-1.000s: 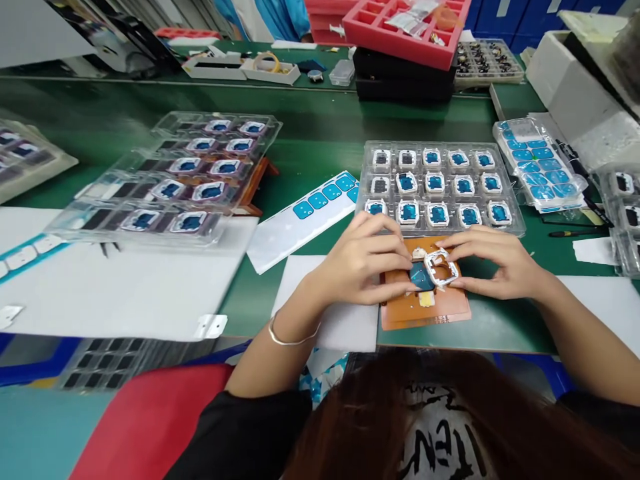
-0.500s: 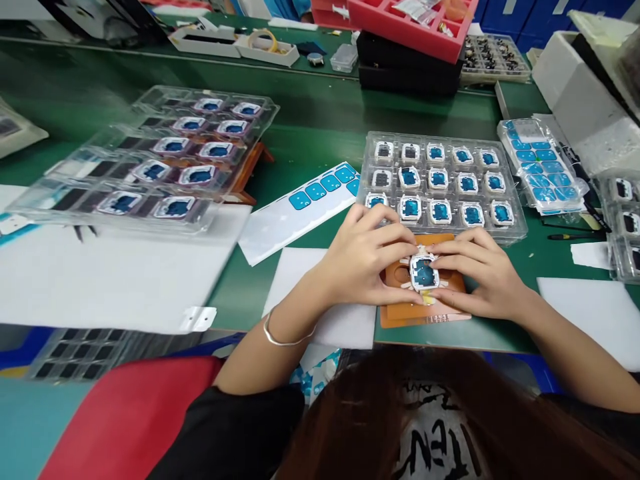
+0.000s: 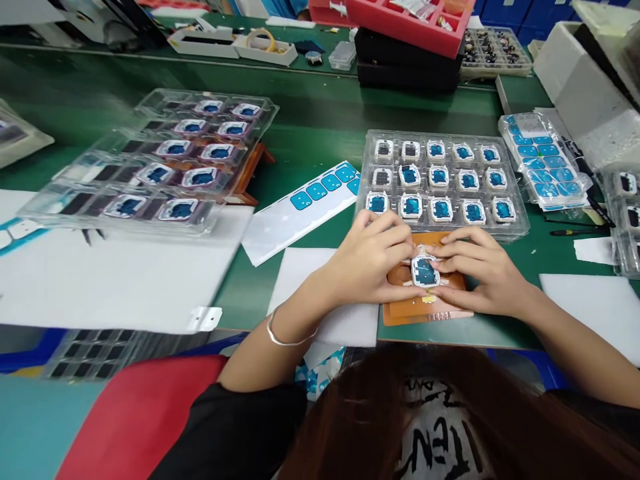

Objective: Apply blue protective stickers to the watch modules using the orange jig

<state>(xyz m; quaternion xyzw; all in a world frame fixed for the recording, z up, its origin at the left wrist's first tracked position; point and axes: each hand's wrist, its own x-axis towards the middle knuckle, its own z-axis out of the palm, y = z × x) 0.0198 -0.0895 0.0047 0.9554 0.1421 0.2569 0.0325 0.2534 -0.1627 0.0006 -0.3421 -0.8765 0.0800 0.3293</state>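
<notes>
Both hands are pinching the frame [image 3: 425,271] btwn them: L hand [image 3: 367,263] is gripping its left edge, R hand [image 3: 480,270] its right, fingertips nearly meeting over it. Frame is sitting on the orange jig [image 3: 425,308] just under the hands. Clear tray [image 3: 443,183] w/ more frames is lying just beyond the fingers; sticker sheet [image 3: 305,207] is lying beyond the L hand.

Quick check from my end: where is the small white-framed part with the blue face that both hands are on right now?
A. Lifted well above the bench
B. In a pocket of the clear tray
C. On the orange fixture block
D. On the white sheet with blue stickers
C: the white-framed part sits on the orange fixture block, with the left hand and the right hand pressing around it, just in front of the clear tray.
</notes>
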